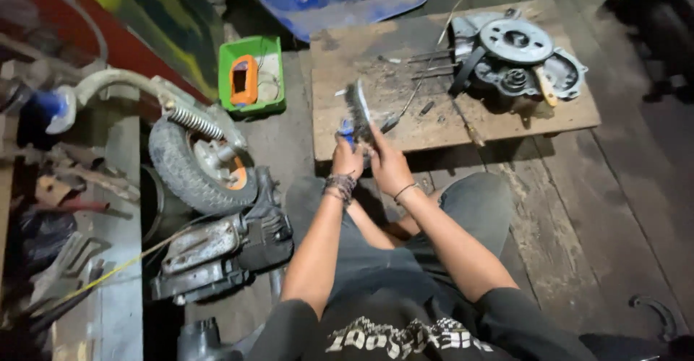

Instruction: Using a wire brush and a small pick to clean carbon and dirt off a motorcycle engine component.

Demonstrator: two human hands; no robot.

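Wire brush (pixel 357 108) upright between both hands' grip, bristles above the fingers.

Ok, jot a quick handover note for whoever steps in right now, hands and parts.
Left hand grips the blue handle of a wire brush, bristles up. Right hand is against the brush, seemingly holding a small part hidden behind it. Engine casing sits opened on the wooden board, long bolts beside it. Small wheel and green tray lie to the left. Brushing appears under way; casing is not reassembled.
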